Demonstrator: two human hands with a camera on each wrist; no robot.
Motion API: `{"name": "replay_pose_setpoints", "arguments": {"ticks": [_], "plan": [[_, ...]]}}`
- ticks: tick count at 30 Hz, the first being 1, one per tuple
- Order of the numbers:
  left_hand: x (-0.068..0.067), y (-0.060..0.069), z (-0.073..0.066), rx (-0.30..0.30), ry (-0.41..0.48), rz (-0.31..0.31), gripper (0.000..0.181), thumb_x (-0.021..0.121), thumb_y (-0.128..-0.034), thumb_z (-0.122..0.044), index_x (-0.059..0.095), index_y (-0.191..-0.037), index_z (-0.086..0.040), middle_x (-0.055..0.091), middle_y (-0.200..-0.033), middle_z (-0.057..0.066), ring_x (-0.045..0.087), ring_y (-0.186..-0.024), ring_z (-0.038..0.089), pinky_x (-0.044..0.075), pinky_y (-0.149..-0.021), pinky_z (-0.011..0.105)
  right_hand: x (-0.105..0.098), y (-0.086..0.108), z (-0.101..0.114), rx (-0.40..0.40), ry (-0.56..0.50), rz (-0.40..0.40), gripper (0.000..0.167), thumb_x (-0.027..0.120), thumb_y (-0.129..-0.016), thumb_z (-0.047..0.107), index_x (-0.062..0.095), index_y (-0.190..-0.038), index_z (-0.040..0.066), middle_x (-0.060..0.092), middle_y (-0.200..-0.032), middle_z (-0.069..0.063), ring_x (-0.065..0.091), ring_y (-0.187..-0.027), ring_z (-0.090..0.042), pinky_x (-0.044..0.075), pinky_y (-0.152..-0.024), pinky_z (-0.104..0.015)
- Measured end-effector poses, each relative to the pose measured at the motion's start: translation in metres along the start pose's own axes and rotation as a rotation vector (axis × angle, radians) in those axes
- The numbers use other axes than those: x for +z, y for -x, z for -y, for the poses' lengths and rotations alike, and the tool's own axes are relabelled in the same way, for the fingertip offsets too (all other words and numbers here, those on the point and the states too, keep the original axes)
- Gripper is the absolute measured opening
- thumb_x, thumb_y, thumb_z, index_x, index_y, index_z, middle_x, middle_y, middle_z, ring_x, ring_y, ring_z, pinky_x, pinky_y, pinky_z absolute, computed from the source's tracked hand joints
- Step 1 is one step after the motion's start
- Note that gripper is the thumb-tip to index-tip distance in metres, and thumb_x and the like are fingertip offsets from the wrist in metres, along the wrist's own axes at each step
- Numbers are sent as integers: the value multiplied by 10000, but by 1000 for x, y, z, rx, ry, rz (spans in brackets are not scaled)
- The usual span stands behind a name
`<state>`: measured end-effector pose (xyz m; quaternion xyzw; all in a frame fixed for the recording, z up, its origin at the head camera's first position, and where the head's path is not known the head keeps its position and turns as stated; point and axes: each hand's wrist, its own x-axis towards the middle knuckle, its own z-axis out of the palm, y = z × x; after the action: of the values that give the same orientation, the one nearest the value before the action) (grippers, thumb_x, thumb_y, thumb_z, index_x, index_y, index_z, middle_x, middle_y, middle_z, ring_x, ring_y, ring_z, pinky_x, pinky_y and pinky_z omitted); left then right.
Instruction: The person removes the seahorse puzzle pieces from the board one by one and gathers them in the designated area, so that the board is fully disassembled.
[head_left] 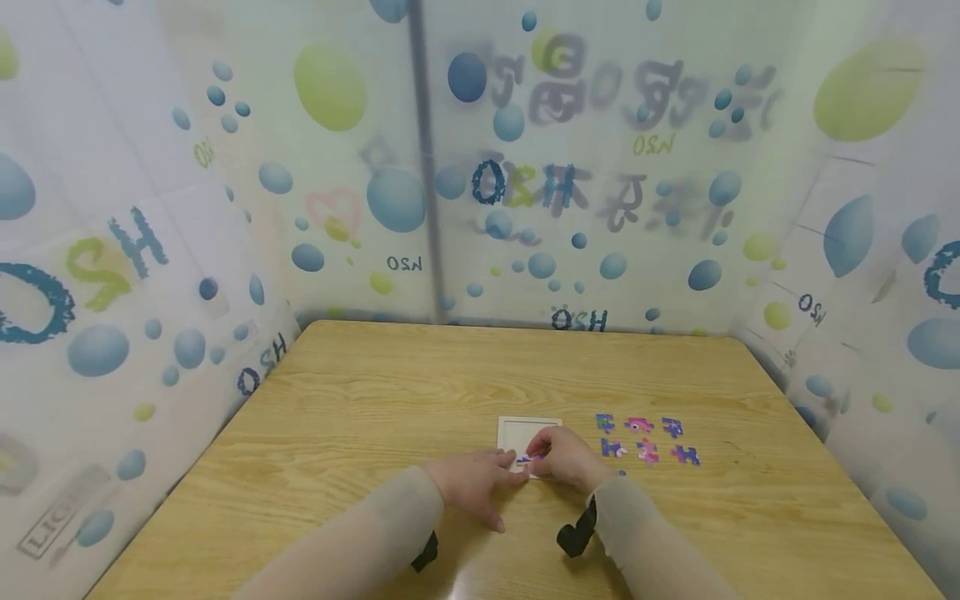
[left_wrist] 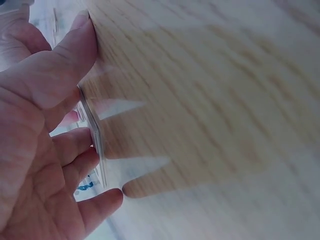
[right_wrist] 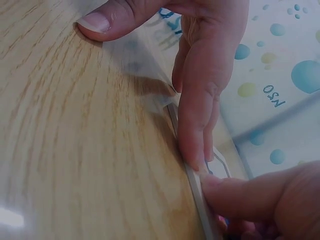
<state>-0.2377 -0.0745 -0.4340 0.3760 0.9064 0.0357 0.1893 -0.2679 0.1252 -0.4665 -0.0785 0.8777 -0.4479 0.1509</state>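
Note:
A small white puzzle frame point(head_left: 517, 427) lies on the table in front of me. My left hand point(head_left: 476, 483) rests at its near left edge with fingers extended. In the left wrist view the fingers of that hand point(left_wrist: 40, 145) touch the frame's edge point(left_wrist: 98, 145). Over the frame's lower part, my right hand point(head_left: 572, 460) pinches a purple jigsaw piece point(head_left: 524, 459) between thumb and fingers. The right wrist view shows the right thumb point(right_wrist: 245, 197) close to the left fingertips, with a bit of pink and purple below; most of the piece is hidden.
Several loose pink and purple jigsaw pieces point(head_left: 647, 452) lie in rows right of the frame. Another piece point(head_left: 622, 473) is partly hidden by the right wrist. The wooden table point(head_left: 360, 375) ends at a patterned curtain point(head_left: 517, 275) at the back and sides.

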Motion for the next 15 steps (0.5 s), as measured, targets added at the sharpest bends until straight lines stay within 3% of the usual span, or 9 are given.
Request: {"name": "replay_pose_setpoints", "arguments": {"ticks": [15], "plan": [[1,-2,1,0,-10,-5,794,754,-775,-474,402,-1469,-316,277,-1558,81,294,-1406,288,305,-1116,401,1,0,-2,-9,5,7,211,752,-768,2,660,-926,106,556,-890,-47,502,-833,-206,409,-727,-335]]}}
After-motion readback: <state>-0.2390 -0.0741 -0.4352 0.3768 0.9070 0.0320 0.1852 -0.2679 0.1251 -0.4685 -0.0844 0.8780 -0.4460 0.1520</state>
